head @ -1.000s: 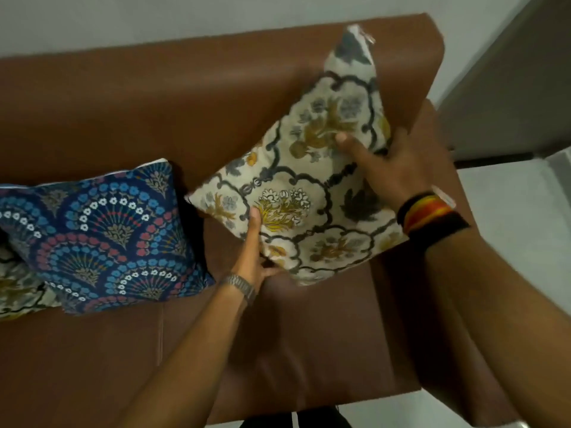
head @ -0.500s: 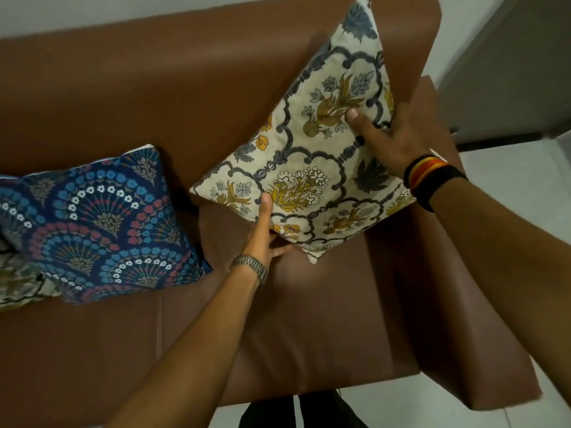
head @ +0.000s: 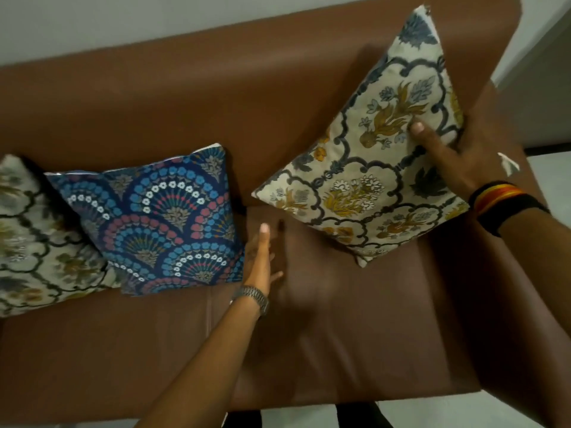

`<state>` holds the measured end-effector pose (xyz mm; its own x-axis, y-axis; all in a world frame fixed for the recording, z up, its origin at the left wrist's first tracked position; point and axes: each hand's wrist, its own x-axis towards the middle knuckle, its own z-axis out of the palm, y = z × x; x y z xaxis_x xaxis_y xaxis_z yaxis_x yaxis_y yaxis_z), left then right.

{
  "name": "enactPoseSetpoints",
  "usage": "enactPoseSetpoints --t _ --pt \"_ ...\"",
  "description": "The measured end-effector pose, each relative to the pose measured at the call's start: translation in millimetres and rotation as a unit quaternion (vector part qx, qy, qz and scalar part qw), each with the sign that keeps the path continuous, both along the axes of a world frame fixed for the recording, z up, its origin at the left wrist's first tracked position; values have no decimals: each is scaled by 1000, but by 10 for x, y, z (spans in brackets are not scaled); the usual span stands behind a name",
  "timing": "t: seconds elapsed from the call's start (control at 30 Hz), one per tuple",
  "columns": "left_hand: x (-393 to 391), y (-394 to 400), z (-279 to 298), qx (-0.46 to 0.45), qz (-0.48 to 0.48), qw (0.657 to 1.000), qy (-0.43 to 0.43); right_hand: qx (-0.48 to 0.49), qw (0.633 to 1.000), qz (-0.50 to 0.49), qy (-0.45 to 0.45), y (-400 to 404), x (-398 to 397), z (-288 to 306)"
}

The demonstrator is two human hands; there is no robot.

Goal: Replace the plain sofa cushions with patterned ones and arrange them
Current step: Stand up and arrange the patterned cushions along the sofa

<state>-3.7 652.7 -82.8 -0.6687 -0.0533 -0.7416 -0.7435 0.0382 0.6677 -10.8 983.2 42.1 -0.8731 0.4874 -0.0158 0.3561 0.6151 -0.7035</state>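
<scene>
Head view: left hand (head: 261,257) off cream cushion (head: 364,180) since half-second ago, fingers apart, empty. Right hand (head: 457,156) alone clamps it against sofa (head: 154,103) back. Placement nearly done.

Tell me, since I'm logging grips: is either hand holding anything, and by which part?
The right hand holds the cream floral cushion by its right edge. The left hand holds nothing.

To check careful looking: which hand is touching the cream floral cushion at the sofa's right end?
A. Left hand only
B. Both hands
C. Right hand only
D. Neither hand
C: the right hand presses the cream floral cushion, while the left hand hangs open, apart from it.
</scene>
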Motion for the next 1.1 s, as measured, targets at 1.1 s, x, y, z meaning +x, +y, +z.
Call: enactPoseSetpoints --t 1.1 --pt "-917 -2862 133 191 103 974 -63 28 985 99 -137 -4343 -1484 89"
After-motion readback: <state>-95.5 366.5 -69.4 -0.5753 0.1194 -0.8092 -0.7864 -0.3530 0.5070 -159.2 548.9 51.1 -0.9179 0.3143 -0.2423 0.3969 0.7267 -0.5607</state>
